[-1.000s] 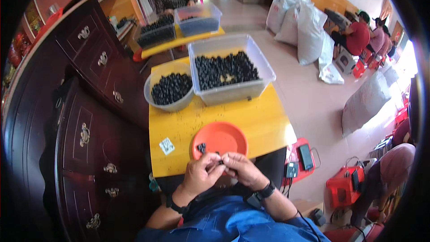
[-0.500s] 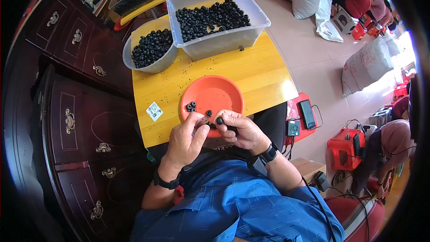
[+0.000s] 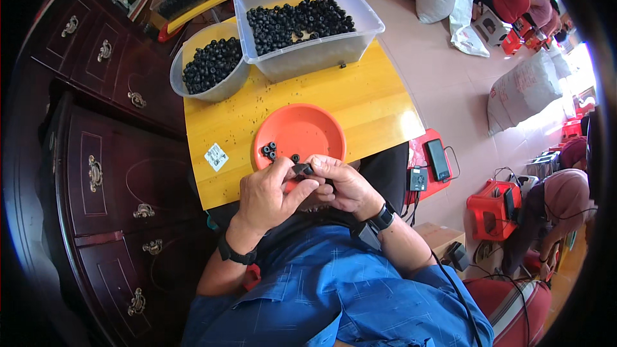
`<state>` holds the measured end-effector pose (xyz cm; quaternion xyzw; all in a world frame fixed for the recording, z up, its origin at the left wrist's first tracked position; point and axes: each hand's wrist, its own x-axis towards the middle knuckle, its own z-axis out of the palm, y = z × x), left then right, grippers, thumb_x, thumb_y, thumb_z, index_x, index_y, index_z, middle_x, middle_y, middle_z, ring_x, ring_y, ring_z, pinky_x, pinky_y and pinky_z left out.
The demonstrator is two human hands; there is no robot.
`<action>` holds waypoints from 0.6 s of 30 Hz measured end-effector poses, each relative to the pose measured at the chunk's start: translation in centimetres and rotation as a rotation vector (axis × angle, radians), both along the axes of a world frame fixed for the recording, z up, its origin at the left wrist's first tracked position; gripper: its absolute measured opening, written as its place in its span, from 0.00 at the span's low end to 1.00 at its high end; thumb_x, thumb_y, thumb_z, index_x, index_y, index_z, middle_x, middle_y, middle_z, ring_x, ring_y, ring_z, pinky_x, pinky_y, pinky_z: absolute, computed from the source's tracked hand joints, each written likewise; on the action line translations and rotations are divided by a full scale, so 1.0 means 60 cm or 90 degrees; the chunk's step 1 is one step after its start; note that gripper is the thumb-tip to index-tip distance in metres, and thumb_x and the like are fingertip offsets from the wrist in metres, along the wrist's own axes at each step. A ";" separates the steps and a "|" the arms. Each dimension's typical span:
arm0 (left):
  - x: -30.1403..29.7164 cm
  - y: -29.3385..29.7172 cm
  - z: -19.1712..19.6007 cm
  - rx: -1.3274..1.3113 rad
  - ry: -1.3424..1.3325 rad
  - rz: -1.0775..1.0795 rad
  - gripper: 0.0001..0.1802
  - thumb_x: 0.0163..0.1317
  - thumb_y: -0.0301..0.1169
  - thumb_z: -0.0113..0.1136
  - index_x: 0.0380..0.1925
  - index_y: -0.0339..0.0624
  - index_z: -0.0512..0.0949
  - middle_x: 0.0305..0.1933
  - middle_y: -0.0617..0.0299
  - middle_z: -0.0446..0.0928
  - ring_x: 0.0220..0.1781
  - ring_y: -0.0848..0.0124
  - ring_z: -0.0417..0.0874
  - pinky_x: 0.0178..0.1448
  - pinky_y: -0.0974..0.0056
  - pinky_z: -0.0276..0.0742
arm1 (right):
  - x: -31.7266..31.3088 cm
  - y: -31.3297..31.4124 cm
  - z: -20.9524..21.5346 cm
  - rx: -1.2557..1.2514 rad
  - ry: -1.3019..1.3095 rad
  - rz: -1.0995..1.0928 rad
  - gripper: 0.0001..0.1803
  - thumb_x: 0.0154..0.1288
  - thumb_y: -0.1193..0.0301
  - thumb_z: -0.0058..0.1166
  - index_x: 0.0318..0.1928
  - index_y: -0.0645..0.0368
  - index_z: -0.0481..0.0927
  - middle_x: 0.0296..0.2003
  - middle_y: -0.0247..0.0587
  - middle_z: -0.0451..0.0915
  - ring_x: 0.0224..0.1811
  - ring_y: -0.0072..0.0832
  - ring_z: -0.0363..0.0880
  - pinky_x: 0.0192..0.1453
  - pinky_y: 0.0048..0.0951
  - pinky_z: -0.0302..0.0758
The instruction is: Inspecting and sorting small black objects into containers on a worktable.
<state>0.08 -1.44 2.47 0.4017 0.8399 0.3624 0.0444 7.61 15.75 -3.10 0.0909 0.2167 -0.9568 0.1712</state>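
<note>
My left hand (image 3: 260, 194) and my right hand (image 3: 350, 187) meet above the near edge of an orange plate (image 3: 302, 130). Thumb and fingers of the right hand pinch a small black ring-shaped part (image 3: 308, 169). Against it, the left thumb and forefinger close on a small dark piece (image 3: 298, 168), too small to name. More black appears within the curled right fingers, mostly hidden. Several loose black parts (image 3: 269, 150) lie on the left of the plate, and a single one (image 3: 295, 159) sits just beyond my left fingertips.
The yellow table (image 3: 379, 109) carries a rectangular clear bin (image 3: 289, 67) and a rounded tub (image 3: 222, 93), both holding many black parts. A white label (image 3: 216, 157) lies at left. Dark drawers (image 3: 96, 173) stand alongside; a red stool (image 3: 421, 154) holds a phone (image 3: 438, 159). Other people sit farther right.
The black part in my right hand has come over to the left hand's fingertips and now touches the piece there. The whole view has shifted slightly.
</note>
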 end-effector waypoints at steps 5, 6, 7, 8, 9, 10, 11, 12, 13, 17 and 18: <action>-0.001 0.004 -0.007 -0.001 0.042 0.004 0.23 0.59 0.52 0.69 0.30 0.43 0.74 0.24 0.59 0.81 0.24 0.57 0.84 0.26 0.57 0.78 | 0.001 -0.006 -0.007 0.011 0.018 -0.003 0.13 0.76 0.60 0.52 0.43 0.56 0.79 0.26 0.22 0.70 0.20 0.08 0.57 0.20 0.11 0.56; -0.002 0.005 -0.010 0.015 0.049 0.005 0.23 0.59 0.52 0.69 0.30 0.43 0.74 0.23 0.59 0.80 0.24 0.58 0.84 0.25 0.57 0.77 | 0.001 -0.006 -0.008 0.010 0.014 -0.002 0.13 0.76 0.60 0.52 0.43 0.56 0.79 0.26 0.22 0.70 0.20 0.08 0.57 0.20 0.11 0.57; -0.003 0.005 -0.012 0.031 0.057 0.006 0.23 0.59 0.52 0.69 0.29 0.43 0.74 0.22 0.59 0.79 0.23 0.58 0.84 0.24 0.57 0.76 | 0.001 -0.005 -0.008 0.010 0.010 -0.001 0.13 0.76 0.60 0.52 0.43 0.56 0.79 0.26 0.22 0.71 0.20 0.08 0.58 0.20 0.11 0.57; -0.005 0.006 -0.014 0.030 0.057 0.006 0.23 0.59 0.52 0.69 0.29 0.43 0.74 0.22 0.59 0.79 0.23 0.58 0.84 0.24 0.57 0.76 | 0.001 -0.005 -0.009 0.009 0.010 -0.001 0.13 0.76 0.60 0.52 0.43 0.56 0.79 0.26 0.22 0.71 0.20 0.08 0.58 0.20 0.11 0.57; -0.005 0.006 -0.017 0.026 0.068 0.004 0.23 0.59 0.51 0.68 0.29 0.43 0.74 0.22 0.58 0.79 0.22 0.58 0.83 0.24 0.57 0.76 | 0.002 -0.004 -0.010 0.008 0.001 -0.001 0.13 0.76 0.60 0.52 0.43 0.56 0.79 0.26 0.22 0.71 0.20 0.08 0.58 0.20 0.11 0.57; -0.006 0.006 -0.020 0.023 0.080 0.002 0.22 0.60 0.51 0.68 0.29 0.44 0.74 0.21 0.58 0.78 0.22 0.57 0.83 0.23 0.57 0.75 | 0.003 -0.004 -0.011 0.008 -0.008 -0.001 0.13 0.76 0.60 0.52 0.43 0.56 0.79 0.26 0.22 0.71 0.20 0.08 0.58 0.20 0.11 0.57; -0.009 0.007 -0.025 0.022 0.079 0.001 0.22 0.60 0.51 0.68 0.29 0.44 0.74 0.21 0.58 0.78 0.22 0.57 0.83 0.23 0.57 0.75 | 0.001 -0.003 -0.012 0.007 -0.009 -0.001 0.13 0.76 0.60 0.52 0.43 0.56 0.79 0.26 0.22 0.71 0.20 0.08 0.58 0.20 0.11 0.57; -0.012 0.007 -0.029 0.028 0.091 -0.002 0.22 0.61 0.51 0.67 0.28 0.43 0.74 0.20 0.58 0.77 0.22 0.57 0.82 0.23 0.57 0.74 | -0.001 -0.002 -0.012 0.006 -0.011 0.001 0.12 0.76 0.60 0.52 0.43 0.55 0.79 0.26 0.22 0.71 0.20 0.09 0.58 0.19 0.12 0.57; -0.012 0.007 -0.032 0.035 0.103 -0.006 0.22 0.61 0.51 0.67 0.28 0.43 0.74 0.20 0.57 0.77 0.21 0.57 0.82 0.22 0.57 0.74 | -0.002 -0.003 -0.012 0.006 -0.013 0.003 0.12 0.76 0.60 0.52 0.42 0.55 0.80 0.26 0.22 0.71 0.20 0.09 0.59 0.19 0.12 0.57; -0.012 0.005 -0.039 0.021 0.094 -0.003 0.23 0.62 0.50 0.66 0.26 0.43 0.73 0.20 0.58 0.77 0.21 0.57 0.81 0.23 0.57 0.74 | -0.003 -0.006 -0.001 0.032 -0.027 -0.009 0.12 0.76 0.61 0.52 0.41 0.55 0.80 0.26 0.22 0.71 0.20 0.09 0.58 0.19 0.12 0.57; -0.012 0.005 -0.043 0.022 0.095 -0.005 0.23 0.62 0.50 0.66 0.25 0.43 0.72 0.20 0.58 0.77 0.21 0.57 0.81 0.23 0.57 0.74 | -0.003 -0.006 -0.001 0.040 -0.029 -0.015 0.12 0.76 0.61 0.52 0.41 0.55 0.80 0.26 0.22 0.71 0.20 0.09 0.59 0.19 0.13 0.57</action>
